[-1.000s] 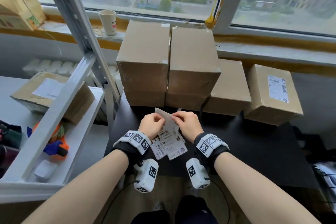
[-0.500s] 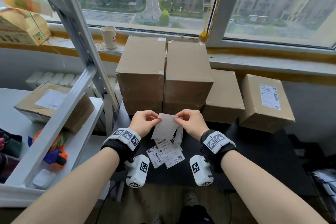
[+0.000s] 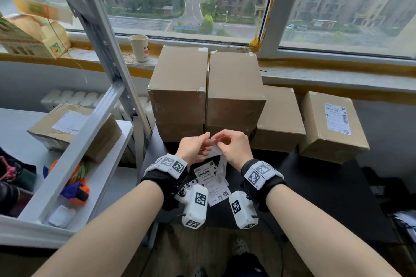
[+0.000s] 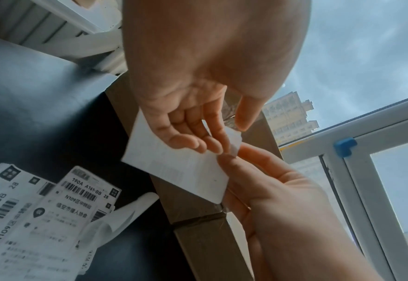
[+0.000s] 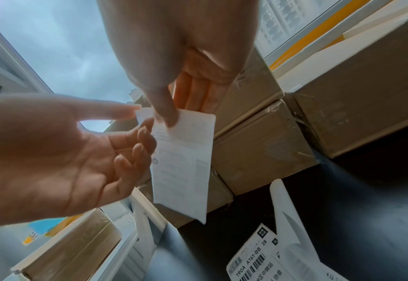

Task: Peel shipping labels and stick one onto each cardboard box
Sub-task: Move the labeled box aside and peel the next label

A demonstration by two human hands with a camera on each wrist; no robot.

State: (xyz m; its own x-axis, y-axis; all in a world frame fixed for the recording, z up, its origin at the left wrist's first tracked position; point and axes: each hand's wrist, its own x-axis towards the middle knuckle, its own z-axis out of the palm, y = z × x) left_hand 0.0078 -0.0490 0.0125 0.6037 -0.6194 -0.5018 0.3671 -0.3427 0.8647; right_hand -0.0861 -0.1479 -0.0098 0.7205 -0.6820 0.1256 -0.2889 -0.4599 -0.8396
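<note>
Two hands (image 3: pixel 195 148), (image 3: pixel 234 148). One label (image 5: pixel 181 161) held between them. At least two printed labels (image 3: pixel 203 171), (image 3: pixel 219 191) loose at the desk's (image 3: pixel 315 186) near edge. Six plain boxes (image 3: pixel 180 87), (image 3: pixel 234 90), (image 3: pixel 180 131), (image 3: pixel 225 129), (image 3: pixel 279 112), (image 3: pixel 331 128) on it, two pairs stacked. One paper cup (image 3: pixel 139 48).

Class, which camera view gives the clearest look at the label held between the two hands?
The right wrist view: the held label hangs nearly full length, pinched at its top by the right hand and left hand. The left wrist view shows most of it, partly covered by fingers. The head view shows only a sliver between the hands.
</note>
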